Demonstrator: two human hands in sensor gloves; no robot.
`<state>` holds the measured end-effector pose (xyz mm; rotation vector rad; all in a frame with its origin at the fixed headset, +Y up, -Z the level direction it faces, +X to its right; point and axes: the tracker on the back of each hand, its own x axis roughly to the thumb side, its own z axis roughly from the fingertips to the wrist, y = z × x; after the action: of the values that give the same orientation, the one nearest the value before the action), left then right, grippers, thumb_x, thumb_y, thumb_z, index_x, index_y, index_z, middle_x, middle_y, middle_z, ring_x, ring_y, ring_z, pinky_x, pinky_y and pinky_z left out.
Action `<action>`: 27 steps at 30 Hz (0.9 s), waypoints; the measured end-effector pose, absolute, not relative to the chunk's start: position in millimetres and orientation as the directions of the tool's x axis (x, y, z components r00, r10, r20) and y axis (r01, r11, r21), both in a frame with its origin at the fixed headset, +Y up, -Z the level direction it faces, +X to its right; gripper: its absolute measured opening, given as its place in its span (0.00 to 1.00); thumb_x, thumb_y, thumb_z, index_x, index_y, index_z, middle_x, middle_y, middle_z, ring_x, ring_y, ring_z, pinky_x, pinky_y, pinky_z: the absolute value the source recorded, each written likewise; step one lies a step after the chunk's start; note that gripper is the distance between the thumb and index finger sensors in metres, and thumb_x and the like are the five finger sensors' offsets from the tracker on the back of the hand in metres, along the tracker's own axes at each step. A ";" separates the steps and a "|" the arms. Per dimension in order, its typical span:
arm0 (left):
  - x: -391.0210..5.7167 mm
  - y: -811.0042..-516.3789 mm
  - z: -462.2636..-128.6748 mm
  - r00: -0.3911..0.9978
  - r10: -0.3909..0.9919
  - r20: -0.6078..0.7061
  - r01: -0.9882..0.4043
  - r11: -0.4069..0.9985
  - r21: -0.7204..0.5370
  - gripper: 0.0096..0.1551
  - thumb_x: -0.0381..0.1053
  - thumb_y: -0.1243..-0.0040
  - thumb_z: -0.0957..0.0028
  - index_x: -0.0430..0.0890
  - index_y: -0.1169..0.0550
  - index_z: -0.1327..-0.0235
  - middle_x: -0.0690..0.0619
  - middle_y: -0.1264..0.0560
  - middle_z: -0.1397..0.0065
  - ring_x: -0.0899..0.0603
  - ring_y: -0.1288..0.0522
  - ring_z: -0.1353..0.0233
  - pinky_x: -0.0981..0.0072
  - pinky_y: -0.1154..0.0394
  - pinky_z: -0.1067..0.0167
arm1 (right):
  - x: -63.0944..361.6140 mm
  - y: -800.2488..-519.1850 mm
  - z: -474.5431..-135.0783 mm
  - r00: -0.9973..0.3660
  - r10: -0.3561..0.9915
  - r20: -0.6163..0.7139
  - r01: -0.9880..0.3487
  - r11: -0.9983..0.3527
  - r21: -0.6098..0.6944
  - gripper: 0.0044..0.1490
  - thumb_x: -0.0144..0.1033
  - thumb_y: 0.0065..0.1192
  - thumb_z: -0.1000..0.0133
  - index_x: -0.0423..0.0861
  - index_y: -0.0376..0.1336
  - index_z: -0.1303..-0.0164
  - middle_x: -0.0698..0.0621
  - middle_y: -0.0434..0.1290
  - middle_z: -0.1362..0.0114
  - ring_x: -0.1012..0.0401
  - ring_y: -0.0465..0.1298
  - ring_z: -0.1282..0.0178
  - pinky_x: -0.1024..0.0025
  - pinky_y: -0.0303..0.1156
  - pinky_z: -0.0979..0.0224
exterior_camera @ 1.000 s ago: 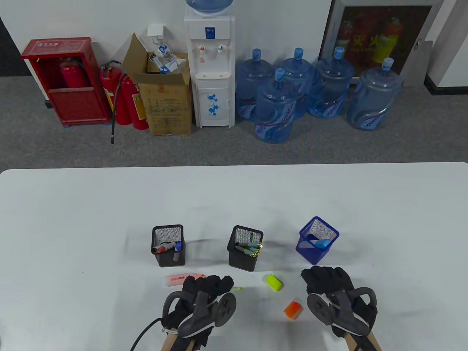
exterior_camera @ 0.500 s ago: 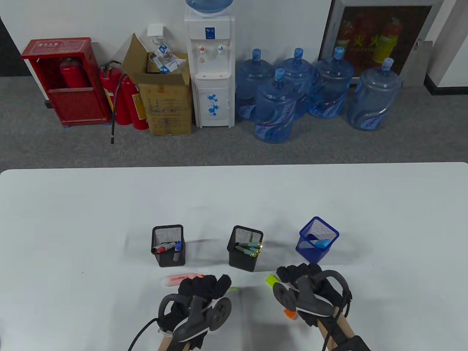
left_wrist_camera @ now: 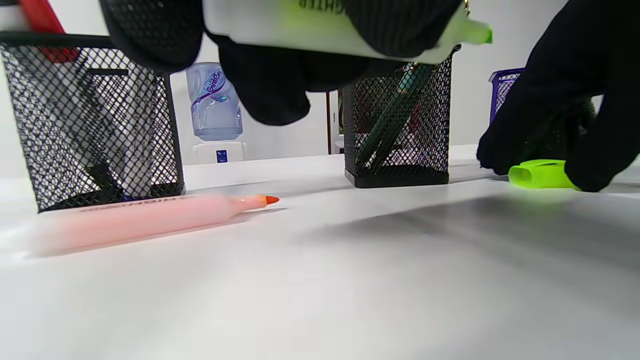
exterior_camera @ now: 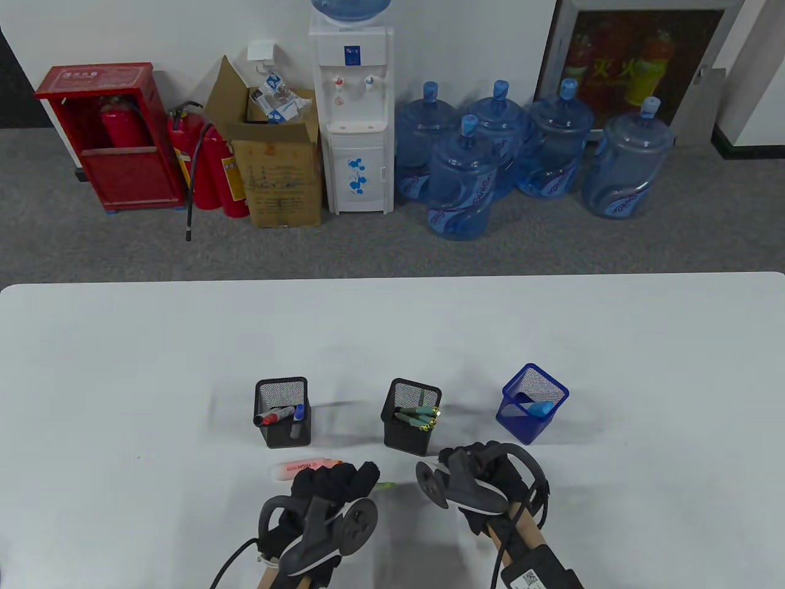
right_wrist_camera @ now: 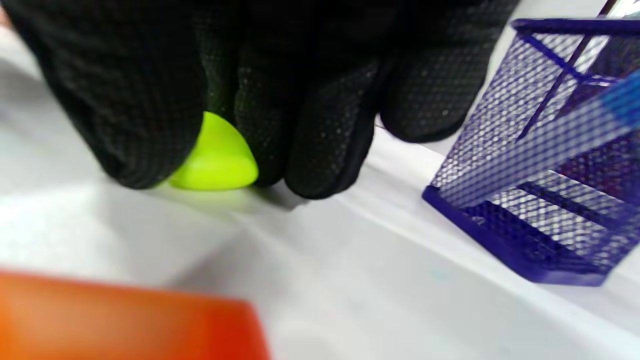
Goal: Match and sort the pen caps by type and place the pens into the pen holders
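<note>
On the white worktop, low in the frame, the left hand gripped a green highlighter while the right hand pinched a green cap, water bottles lining the grey-carpeted room's wall above.

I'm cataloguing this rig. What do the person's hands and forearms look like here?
Both the left hand and right hand wear black knit gloves with dotted grip texture. A dark grey ringed tracker is strapped to each hand's back. A black cable trails from each wrist; the right forearm carries a black band with a white label.

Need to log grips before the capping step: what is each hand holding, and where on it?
Left hand holds the green highlighter around its barrel, tip exposed. Right hand pinches the green cap by its sides on the table.
</note>
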<state>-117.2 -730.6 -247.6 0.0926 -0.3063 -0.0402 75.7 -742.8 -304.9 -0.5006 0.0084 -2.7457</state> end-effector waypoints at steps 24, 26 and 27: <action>-92.9 -727.5 -240.3 0.939 0.029 0.343 -0.114 0.966 0.231 0.32 0.52 0.39 0.56 0.67 0.27 0.34 0.66 0.21 0.32 0.48 0.16 0.38 0.43 0.27 0.31 | 98.0 -719.5 -249.9 -0.897 -0.145 0.417 0.002 -0.945 -0.326 0.40 0.39 0.63 0.54 0.51 0.61 0.28 0.55 0.78 0.32 0.68 0.87 0.52 0.62 0.86 0.38; -87.6 -728.9 -239.6 0.938 0.010 0.346 -0.098 0.966 0.238 0.32 0.52 0.39 0.56 0.67 0.27 0.34 0.66 0.20 0.32 0.48 0.16 0.38 0.44 0.26 0.31 | 97.2 -718.0 -249.0 -0.896 -0.119 0.427 -0.019 -0.952 -0.304 0.39 0.39 0.63 0.54 0.50 0.62 0.28 0.55 0.78 0.32 0.68 0.87 0.51 0.62 0.86 0.38; -85.4 -729.8 -239.3 0.937 0.004 0.350 -0.094 0.966 0.240 0.32 0.52 0.39 0.56 0.67 0.27 0.34 0.66 0.20 0.32 0.48 0.15 0.38 0.44 0.26 0.31 | 96.8 -718.0 -248.0 -0.895 -0.113 0.432 -0.029 -0.951 -0.308 0.39 0.39 0.64 0.54 0.51 0.62 0.29 0.55 0.78 0.32 0.68 0.87 0.52 0.63 0.87 0.38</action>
<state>-85.4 -729.8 -239.3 0.2575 -0.3550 0.0504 96.8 -718.0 -248.0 -0.7070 0.4808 -2.9775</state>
